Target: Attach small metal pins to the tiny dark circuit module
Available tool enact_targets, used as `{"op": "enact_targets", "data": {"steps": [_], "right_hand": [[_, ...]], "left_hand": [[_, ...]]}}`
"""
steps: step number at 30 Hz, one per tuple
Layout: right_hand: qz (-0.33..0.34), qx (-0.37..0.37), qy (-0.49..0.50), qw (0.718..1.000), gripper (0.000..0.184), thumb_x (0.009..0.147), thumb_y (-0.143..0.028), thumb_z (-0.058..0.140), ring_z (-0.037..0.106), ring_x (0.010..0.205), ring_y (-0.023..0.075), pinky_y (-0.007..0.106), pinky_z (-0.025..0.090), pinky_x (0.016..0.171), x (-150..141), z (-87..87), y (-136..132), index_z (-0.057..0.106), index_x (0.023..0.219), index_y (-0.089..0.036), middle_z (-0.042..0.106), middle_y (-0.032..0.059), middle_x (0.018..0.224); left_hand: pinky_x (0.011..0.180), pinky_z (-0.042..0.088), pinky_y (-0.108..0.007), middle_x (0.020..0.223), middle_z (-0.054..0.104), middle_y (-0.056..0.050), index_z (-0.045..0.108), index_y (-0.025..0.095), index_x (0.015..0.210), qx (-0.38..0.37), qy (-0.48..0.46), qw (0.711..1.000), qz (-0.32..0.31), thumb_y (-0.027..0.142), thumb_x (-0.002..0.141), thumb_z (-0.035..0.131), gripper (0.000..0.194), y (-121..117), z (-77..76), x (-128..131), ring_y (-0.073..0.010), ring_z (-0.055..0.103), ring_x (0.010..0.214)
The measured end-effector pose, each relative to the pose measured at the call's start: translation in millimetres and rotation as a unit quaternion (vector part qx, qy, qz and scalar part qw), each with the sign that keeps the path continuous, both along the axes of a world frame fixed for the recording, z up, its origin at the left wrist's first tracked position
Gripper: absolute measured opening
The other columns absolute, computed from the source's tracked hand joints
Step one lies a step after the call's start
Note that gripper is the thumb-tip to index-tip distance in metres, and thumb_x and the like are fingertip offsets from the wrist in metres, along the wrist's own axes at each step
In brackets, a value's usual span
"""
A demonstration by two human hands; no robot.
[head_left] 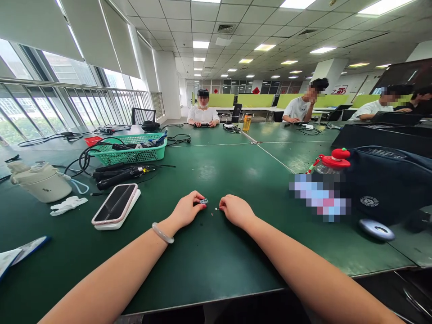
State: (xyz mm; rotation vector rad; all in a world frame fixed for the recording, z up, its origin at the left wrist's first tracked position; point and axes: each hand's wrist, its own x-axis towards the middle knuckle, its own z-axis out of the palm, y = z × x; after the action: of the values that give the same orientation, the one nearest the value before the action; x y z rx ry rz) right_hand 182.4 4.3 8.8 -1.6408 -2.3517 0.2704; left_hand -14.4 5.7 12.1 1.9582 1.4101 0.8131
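Between the thumb and fingers of my left hand (186,209) is a small dark circuit board (204,201) with light markings. My right hand (237,209) is closed in a pinch on a tiny part with a whitish tip (216,209), too small to name. Both hands rest low over the green table (202,256), a short gap apart. In that gap lies a tiny reddish piece (212,214) on the tabletop. The fingertips of my right hand are partly hidden behind the hand.
Left of my hands lie a phone (116,203) on a white box, a crumpled tissue (68,205), a beige bottle (43,182) and a green basket (135,155) with cables. To the right are a dark bag (391,180), a red-lidded bottle (334,161) and an oval device (376,229). Several people sit beyond.
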Motion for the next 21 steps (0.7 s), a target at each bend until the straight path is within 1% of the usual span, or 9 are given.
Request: {"op": "enact_targets", "data": {"steps": [3,4,6,10,14,17,21], "right_hand": [[0.027,0.013,0.01,0.999,0.014,0.084,-0.029,0.051,0.055,0.079,0.0139,0.024,0.037,0.066,-5,1.3,-5,0.062,0.082,-0.021,0.06,0.0027,0.087],[0.039,0.015,0.01,0.999,0.014,0.083,-0.032,0.053,0.055,0.078,0.0138,0.024,0.037,0.065,-7,1.5,-8,0.062,0.082,-0.022,0.059,0.0023,0.087],[0.056,0.014,0.005,0.998,0.013,0.081,-0.034,0.057,0.055,0.076,0.0135,0.024,0.037,0.064,-12,0.9,-12,0.062,0.081,-0.022,0.059,0.0017,0.086],[0.063,0.025,-0.014,0.998,0.011,0.083,-0.027,0.053,0.056,0.074,0.0138,0.024,0.037,0.063,-19,-4.4,-15,0.061,0.081,-0.021,0.059,0.0022,0.084],[0.078,0.045,-0.027,0.996,0.014,0.086,-0.022,0.045,0.055,0.072,0.0137,0.024,0.036,0.063,-19,-7.3,-15,0.059,0.082,-0.019,0.058,0.0036,0.084],[0.078,0.06,-0.02,0.995,0.015,0.087,-0.021,0.042,0.054,0.073,0.0129,0.023,0.035,0.064,-17,-3.1,-15,0.057,0.084,-0.018,0.057,0.0039,0.085],[0.077,0.11,0.019,0.991,0.019,0.09,-0.021,0.037,0.053,0.074,0.0116,0.023,0.035,0.065,-14,5.9,-16,0.055,0.088,-0.019,0.056,0.003,0.089]], "left_hand": [[0.079,0.047,-0.03,0.088,0.068,-0.002,0.054,0.021,0.089,-0.005,-0.001,1.0,-0.007,0.025,0.074,0.057,0.016,0,-0.9,0,-0.0175,0.063,0.086],[0.079,0.047,-0.03,0.088,0.067,-0.002,0.055,0.021,0.089,-0.005,-0.003,1.0,-0.01,0.025,0.074,0.057,0.016,0,-1.4,0,-0.0174,0.063,0.086],[0.08,0.047,-0.029,0.089,0.067,-0.001,0.055,0.021,0.089,-0.004,-0.009,1.0,-0.015,0.025,0.074,0.057,0.016,0,-2.8,1,-0.0171,0.063,0.088],[0.081,0.046,-0.029,0.089,0.067,-0.001,0.055,0.021,0.09,0.0,-0.007,1.0,-0.016,0.024,0.073,0.058,0.017,2,-5.4,0,-0.017,0.062,0.088],[0.08,0.046,-0.029,0.089,0.066,-0.002,0.056,0.021,0.089,0.002,0.001,1.0,-0.018,0.024,0.073,0.058,0.017,2,-5.6,-1,-0.0172,0.062,0.088],[0.08,0.046,-0.029,0.088,0.066,-0.002,0.055,0.021,0.089,0.003,-0.003,1.0,-0.027,0.023,0.073,0.059,0.017,0,-3.1,0,-0.0167,0.062,0.087],[0.079,0.046,-0.029,0.09,0.065,-0.001,0.055,0.021,0.087,0.017,-0.004,0.998,-0.056,0.025,0.073,0.06,0.015,-6,2.5,4,-0.0166,0.061,0.088]]}}
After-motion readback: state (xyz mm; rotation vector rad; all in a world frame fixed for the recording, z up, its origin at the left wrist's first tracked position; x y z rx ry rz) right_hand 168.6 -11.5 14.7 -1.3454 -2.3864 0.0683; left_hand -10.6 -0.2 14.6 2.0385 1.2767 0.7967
